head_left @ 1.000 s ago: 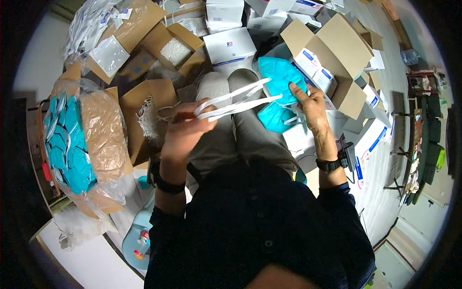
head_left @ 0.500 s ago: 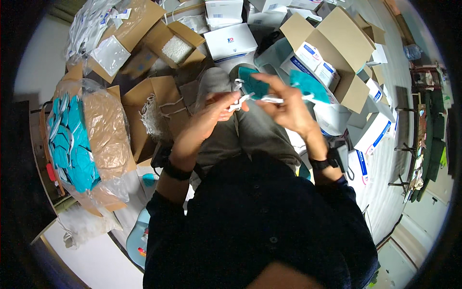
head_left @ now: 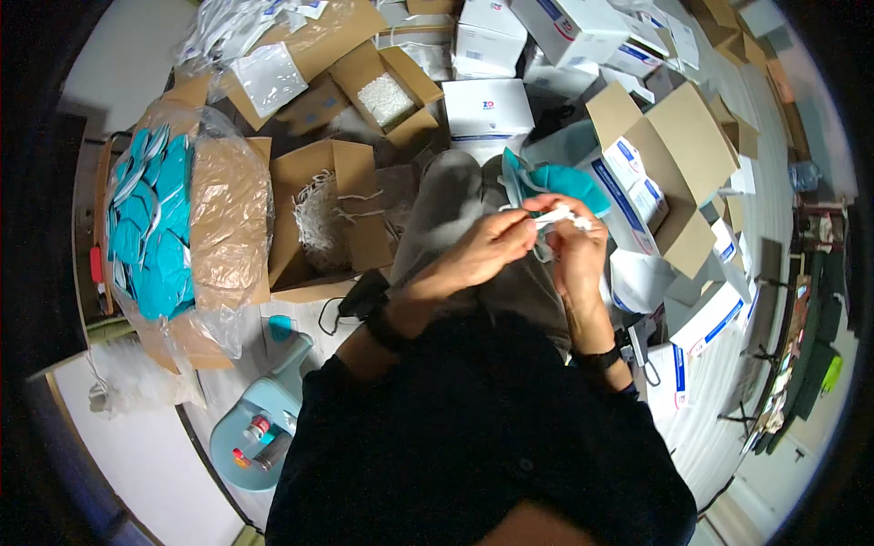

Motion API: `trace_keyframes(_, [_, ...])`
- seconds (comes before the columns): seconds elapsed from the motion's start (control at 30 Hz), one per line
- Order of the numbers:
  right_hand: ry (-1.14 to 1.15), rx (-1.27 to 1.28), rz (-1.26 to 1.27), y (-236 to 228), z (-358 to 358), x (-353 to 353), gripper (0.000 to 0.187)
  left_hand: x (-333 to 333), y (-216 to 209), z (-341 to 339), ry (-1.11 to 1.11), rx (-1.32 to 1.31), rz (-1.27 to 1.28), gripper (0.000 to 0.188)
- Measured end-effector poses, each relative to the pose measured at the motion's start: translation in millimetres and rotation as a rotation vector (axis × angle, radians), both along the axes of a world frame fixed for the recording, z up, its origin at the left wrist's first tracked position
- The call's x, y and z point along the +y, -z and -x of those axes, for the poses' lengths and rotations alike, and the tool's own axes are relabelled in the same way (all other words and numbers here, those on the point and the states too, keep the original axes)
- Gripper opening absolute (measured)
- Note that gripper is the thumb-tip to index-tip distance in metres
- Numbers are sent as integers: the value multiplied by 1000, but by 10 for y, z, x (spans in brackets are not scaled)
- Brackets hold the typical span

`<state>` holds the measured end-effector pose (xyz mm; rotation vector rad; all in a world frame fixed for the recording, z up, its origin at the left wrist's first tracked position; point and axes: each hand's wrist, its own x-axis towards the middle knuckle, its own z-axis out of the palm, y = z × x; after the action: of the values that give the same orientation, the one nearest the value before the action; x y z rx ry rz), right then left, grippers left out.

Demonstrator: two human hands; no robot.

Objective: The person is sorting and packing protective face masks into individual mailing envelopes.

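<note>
From the head view, a person in a dark shirt is sitting among cartons, the left hand pinching white straps between thumb and fingers, the right hand curling its fingers around their bunched end. A teal mask is resting just beyond the grip, at the far right edge of the lap, partly hidden by fingers. Leftward, an open carton is holding white cords.

From the left hand, open room runs over the left knee toward the carton of white cords. A closed white box stands ahead; rightward, raised flaps obstruct.
</note>
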<state>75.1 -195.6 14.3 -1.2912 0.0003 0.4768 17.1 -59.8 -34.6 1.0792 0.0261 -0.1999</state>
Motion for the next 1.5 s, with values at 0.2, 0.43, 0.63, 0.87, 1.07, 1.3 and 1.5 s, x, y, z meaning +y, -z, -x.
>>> trace_keyframes(0.2, [161, 471, -357, 98, -352, -284, 18, -188, -209, -28, 65, 94, -224, 29])
trace_keyframes(0.43, [353, 315, -234, 272, -1037, -700, 16, -34, 0, 547, 133, 140, -88, 30])
trace_keyframes(0.63, [36, 116, -213, 139, -692, -409, 18, 206, -255, 692, 95, 268, -85, 26])
trace_keyframes(0.87, [-13, -34, -54, -323, -387, -133, 1, 825, 830, 368, -254, 444, 436, 21])
trace_keyframes(1.07, [-294, -83, -19, -214, -179, 20, 25, 2076, 898, -740, -733, 528, 601, 33])
trace_keyframes(1.3, [-389, -88, -13, -133, -100, 88, 31, 2136, 973, -789, -574, 569, 171, 76])
trace_keyframes(1.5, [-678, -235, 51, -260, -40, 347, 25, 1409, 388, -259, -280, 540, -110, 76])
